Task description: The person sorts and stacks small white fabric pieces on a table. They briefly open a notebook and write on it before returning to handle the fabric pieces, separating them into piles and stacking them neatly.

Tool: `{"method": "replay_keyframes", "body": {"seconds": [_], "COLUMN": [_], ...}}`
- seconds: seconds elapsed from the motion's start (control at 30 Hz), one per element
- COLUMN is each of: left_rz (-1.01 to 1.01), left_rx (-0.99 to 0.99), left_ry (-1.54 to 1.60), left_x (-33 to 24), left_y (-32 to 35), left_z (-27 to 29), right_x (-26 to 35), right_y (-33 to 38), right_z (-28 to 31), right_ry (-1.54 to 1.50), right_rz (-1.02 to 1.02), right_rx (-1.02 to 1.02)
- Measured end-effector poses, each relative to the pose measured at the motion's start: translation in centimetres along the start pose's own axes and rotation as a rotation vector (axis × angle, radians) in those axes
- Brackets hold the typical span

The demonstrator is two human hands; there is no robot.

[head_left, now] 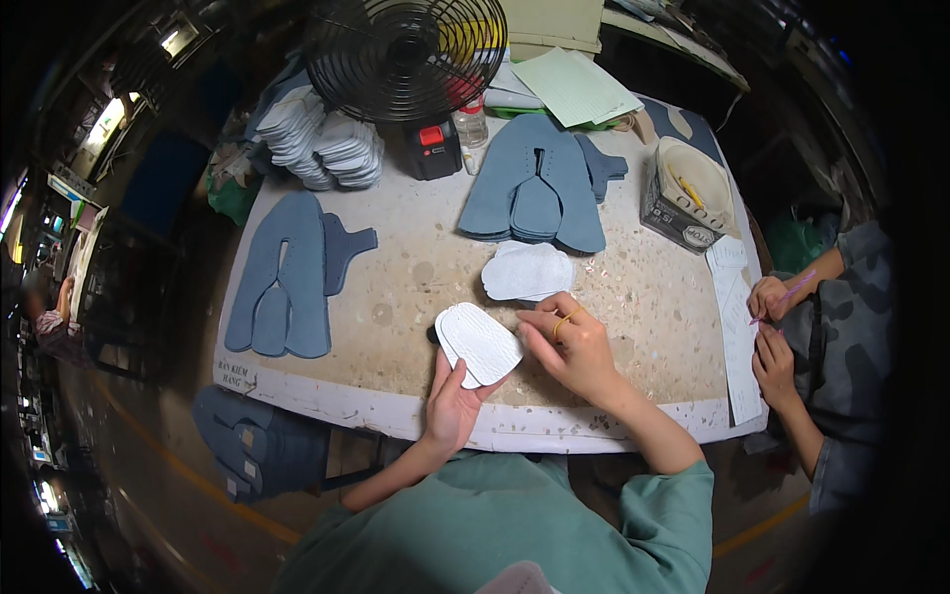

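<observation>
On the table (633, 297), 2 felt stacks (287, 277) (539, 178) flank the fan (406, 59) behind the hand-held pieces (480, 344).

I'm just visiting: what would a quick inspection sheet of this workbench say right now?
Surface: round, pale, speckled worktable, stained, white rim.
Job's things: small stack of white flat textured pieces; more white pieces lie beyond.
Clutter: grey-blue cut fabric shapes at left and centre, pile of pale grey pieces, black wire-caged fan, green paper sheets, open box, long paper strip.
Hands: left hand holds the stack from below; right hand, ring on one finger, touches its edge.
Cables: nothing seen.
Surroundings: another person's hands at right, one holding a pink pen; dim workshop.
</observation>
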State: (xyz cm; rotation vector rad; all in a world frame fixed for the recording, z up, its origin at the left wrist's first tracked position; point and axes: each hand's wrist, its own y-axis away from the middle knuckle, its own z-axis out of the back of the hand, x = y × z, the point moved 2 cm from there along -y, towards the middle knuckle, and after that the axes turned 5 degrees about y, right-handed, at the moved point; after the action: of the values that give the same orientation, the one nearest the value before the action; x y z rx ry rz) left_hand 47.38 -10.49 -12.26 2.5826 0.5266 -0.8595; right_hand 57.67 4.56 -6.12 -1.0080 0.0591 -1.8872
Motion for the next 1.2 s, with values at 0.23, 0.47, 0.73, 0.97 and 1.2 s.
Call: {"method": "replay_keyframes", "body": {"seconds": [0.23, 0.47, 0.73, 0.97, 1.2], "left_rz": [0.003, 0.016, 0.028, 0.075, 0.052], "left_rx": [0.007, 0.07, 0.081, 0.062, 0.133], "left_ry": [0.048, 0.069, -0.033, -0.061, -0.092], "left_x": [-0.2, -0.3, 0.0, 0.2, 0.0], "left_y": [-0.1, -0.2, 0.2, 0.1, 0.2], "left_z": [0.0, -0.1, -0.2, -0.1, -0.2], "right_x": [0.4, -0.6, 0.7, 0.9, 0.7], "right_y": [-0.2, -1.2, 0.4, -0.2, -0.2], "right_z": [0.1, 1.4, -1.3, 0.5, 1.1], "right_ry": [-0.275, 0.308, -0.299, -0.278, -0.069], "right_rz": [-0.171, 0.085, -0.11, -0.122, 0.078], "right_rx": [0.103, -0.15, 0.183, 0.155, -0.251]}}
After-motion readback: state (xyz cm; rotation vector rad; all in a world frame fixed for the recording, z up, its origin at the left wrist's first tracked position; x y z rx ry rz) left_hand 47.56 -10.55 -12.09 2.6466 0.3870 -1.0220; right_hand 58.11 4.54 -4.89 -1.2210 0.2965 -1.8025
